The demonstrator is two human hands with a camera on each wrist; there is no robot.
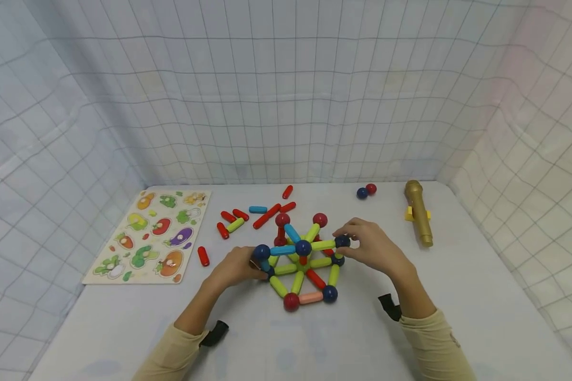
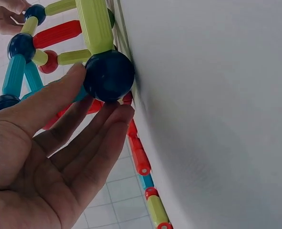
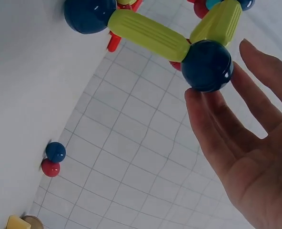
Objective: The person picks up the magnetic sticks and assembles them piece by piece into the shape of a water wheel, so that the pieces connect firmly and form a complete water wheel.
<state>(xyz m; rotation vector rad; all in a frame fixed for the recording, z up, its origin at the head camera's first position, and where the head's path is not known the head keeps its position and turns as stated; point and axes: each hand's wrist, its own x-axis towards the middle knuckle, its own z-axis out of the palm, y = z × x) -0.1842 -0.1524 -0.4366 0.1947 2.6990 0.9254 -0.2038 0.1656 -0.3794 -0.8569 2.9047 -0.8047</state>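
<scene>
A structure of magnetic rods [image 1: 322,245] and balls stands on the table, with a lower ring of mostly green rods and a raised upper part. At its left side, my left hand [image 1: 235,266] holds a lower dark blue ball [image 2: 108,76], thumb on one side and fingertips underneath. Above that hand is another dark blue ball [image 1: 261,252], joined to a light blue rod [image 1: 283,251]. My right hand [image 1: 373,246] pinches the raised dark blue ball [image 3: 207,66] at the right end of the upper part. Two green rods meet at this ball.
Loose red rods [image 1: 267,216], a blue rod [image 1: 258,209] and a green rod [image 1: 235,225] lie behind and left. A vegetable puzzle board [image 1: 150,238] is at the left. Toward the back right are a blue ball [image 1: 362,193], a red ball [image 1: 371,189] and a gold microphone-shaped toy [image 1: 418,211].
</scene>
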